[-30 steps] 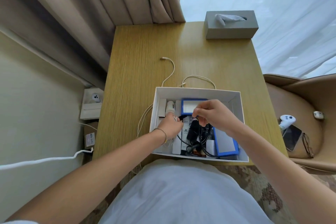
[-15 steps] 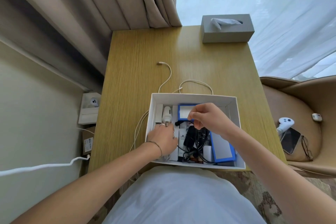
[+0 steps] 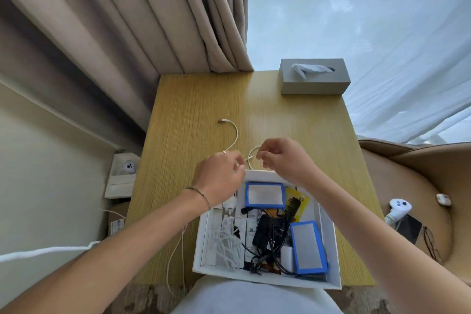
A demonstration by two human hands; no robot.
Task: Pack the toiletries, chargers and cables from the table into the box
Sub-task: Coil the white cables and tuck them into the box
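The white box [image 3: 329, 237] sits at the near edge of the wooden table [image 3: 193, 109]. Inside lie two blue-edged packs [image 3: 265, 195], a black charger with its cable [image 3: 267, 234], a bundle of white cable [image 3: 226, 239], a white plug [image 3: 230, 205] and a yellow packet [image 3: 297, 202]. A white cable [image 3: 235, 135] curves over the table just beyond the box. My left hand [image 3: 220, 177] and my right hand [image 3: 281, 160] hover over the box's far rim. Each pinches this cable at a small loop between them.
A grey tissue box [image 3: 313, 81] stands at the table's far right corner. Curtains hang behind and to the left. An armchair on the right holds a white controller [image 3: 400, 208], a phone [image 3: 410, 227] and glasses [image 3: 430, 239]. More white cable [image 3: 175, 250] trails off the front edge.
Both hands have come up out of the box and moved beyond its far rim to the white cable on the table. The black cable they handled now lies in the box.
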